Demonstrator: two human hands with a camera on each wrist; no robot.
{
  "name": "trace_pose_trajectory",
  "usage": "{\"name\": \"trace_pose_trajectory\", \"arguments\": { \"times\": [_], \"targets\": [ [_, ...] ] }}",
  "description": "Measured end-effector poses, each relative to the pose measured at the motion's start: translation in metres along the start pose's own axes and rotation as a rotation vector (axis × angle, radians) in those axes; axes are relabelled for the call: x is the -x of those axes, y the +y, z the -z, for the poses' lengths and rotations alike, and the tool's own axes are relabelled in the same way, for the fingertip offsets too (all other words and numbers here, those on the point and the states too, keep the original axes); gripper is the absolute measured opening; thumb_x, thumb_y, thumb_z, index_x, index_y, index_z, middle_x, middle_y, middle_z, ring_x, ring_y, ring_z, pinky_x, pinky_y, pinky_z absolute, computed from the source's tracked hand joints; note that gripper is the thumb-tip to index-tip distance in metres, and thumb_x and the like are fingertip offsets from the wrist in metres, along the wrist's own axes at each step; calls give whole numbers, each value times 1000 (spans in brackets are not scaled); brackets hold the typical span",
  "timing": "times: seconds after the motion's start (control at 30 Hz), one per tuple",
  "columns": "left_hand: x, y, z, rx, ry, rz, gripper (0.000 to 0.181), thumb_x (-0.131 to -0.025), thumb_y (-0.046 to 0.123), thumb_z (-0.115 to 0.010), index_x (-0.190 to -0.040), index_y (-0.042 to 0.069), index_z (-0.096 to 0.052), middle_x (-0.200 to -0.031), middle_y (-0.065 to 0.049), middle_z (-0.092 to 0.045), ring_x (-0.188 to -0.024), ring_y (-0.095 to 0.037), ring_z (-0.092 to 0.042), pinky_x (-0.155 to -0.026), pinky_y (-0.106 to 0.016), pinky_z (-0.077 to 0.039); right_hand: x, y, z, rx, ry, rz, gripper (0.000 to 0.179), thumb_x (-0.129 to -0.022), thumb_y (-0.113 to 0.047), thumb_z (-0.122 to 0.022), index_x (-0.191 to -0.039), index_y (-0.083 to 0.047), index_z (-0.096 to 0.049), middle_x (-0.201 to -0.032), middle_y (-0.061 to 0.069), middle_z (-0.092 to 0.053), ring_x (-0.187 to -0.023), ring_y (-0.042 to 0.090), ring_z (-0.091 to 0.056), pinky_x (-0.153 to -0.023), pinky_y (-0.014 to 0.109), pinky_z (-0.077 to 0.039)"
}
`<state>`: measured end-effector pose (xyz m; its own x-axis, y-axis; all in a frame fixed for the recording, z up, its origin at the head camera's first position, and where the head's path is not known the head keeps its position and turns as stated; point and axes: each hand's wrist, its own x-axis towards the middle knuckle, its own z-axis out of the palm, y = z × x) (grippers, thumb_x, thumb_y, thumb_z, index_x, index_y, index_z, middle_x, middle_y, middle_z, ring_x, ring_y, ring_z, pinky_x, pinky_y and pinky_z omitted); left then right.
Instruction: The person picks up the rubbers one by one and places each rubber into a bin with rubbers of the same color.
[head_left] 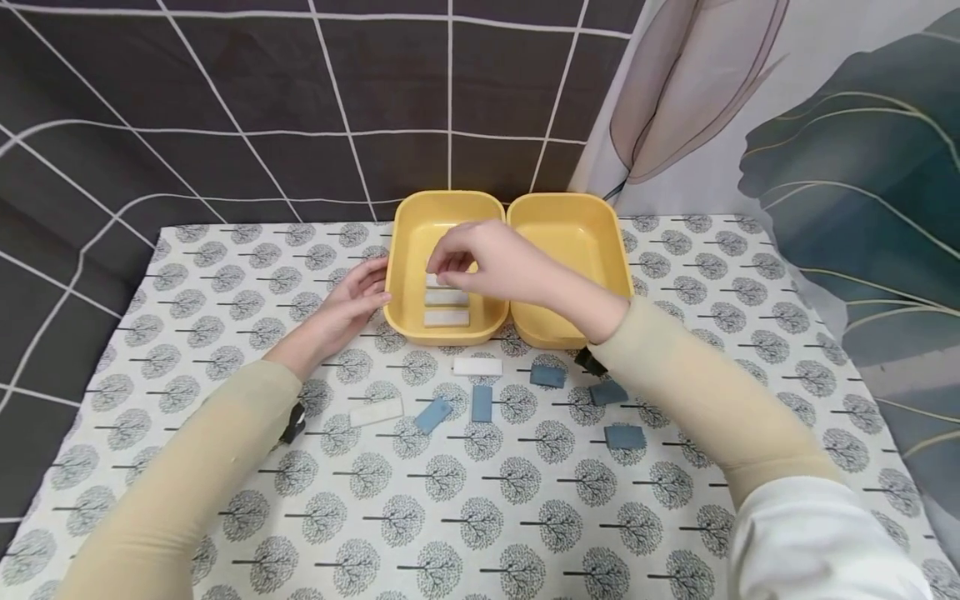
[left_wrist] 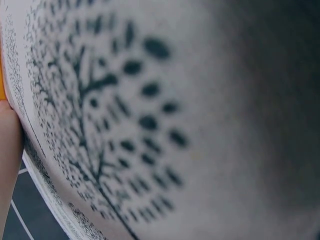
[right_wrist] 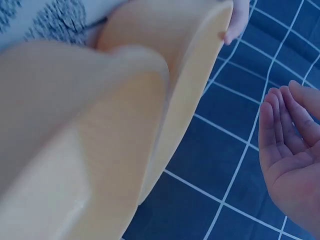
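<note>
My right hand (head_left: 483, 258) hovers over the left yellow box (head_left: 396, 250), fingers bent downward and thumb beneath them. In the right wrist view, that hand (right_wrist: 295, 145) shows loosely curved fingers with nothing between them. Below it, white rectangular blocks (head_left: 446, 317) lie in a column inside the box, the farthest partly covered by the fingertips. My left hand (head_left: 348, 304) rests against the box's outer left side, thumb tip at the rim. A second yellow box (head_left: 622, 275) stands directly to the right, partly hidden by my right forearm.
In front of the boxes, two white blocks (head_left: 477, 367) and several blue blocks (head_left: 482, 404) lie scattered on the tree-print cloth (head_left: 442, 533). A dark curtain with white grid lines (head_left: 247, 92) hangs behind, and a leaf-patterned curtain (head_left: 862, 167) is at the right.
</note>
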<state>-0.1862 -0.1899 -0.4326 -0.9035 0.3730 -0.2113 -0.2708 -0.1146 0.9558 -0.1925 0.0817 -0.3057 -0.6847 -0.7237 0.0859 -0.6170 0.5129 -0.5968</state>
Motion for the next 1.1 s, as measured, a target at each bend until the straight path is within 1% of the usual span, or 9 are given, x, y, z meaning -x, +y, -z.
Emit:
{"name": "trace_pose_trajectory", "arguments": {
  "times": [0.13,0.2,0.27,0.4,0.53,0.73,0.93,1.1],
  "targets": [
    [0,0,0,7,-2,5,72,-100,-9,-49,-166,3,-23,-163,-8,-37,-139,-12,-45,-134,-32,-29,17,-4,-6,-33,-9,8,11,-97,-7,-74,-107,-5,-79,-107,6,-78,-95,17,-73,-92,28,-63],
    [1,1,0,8,1,9,72,-100,-9,-49,-166,3,-23,-161,-6,-39,-138,-11,-46,-134,-32,-30,25,-6,-9,-47,-9,14,11,-97,-6,-74,-107,-6,-78,-107,6,-77,-96,16,-72,-92,28,-63],
    [1,1,0,5,0,10,72,-100,-9,-49,-166,3,-22,-163,-8,-37,-137,-10,-46,-134,-32,-30,34,-7,-14,-57,-5,21,12,-96,-6,-74,-107,-7,-78,-107,4,-77,-96,15,-72,-92,27,-62],
    [1,2,0,2,-7,7,72,-101,-9,-49,-166,3,-22,-170,-15,-29,-138,-10,-46,-134,-31,-30,50,-5,-26,-61,15,38,12,-95,-5,-75,-106,-7,-79,-106,3,-77,-96,13,-71,-91,25,-62],
    [1,1,0,-1,-12,-2,72,-100,-9,-48,-166,2,-21,-173,-19,-23,-139,-11,-45,-134,-32,-30,63,-1,-36,-64,29,42,12,-94,-5,-77,-106,-8,-79,-106,2,-77,-95,12,-72,-89,24,-63],
    [1,1,-1,-2,-13,-7,72,-100,-9,-49,-166,2,-22,-172,-20,-23,-142,-14,-44,-134,-32,-30,82,6,-47,-64,23,24,13,-94,-8,-78,-108,-10,-79,-107,-1,-77,-97,11,-71,-94,28,-63],
    [1,2,-1,6,-8,-3,73,-100,-9,-50,-166,2,-23,-172,-19,-25,-140,-12,-45,-134,-32,-29,98,15,-59,-58,33,35,16,-94,-7,-78,-110,-8,-78,-110,2,-78,-103,16,-73,-96,31,-63],
    [1,1,-1,1,-11,-10,73,-100,-8,-50,-166,2,-22,-171,-18,-26,-138,-10,-46,-134,-31,-29,104,19,-66,-30,1,15,20,-94,-8,-76,-114,-8,-77,-119,5,-77,-105,17,-74,-93,27,-65]
  ]
}}
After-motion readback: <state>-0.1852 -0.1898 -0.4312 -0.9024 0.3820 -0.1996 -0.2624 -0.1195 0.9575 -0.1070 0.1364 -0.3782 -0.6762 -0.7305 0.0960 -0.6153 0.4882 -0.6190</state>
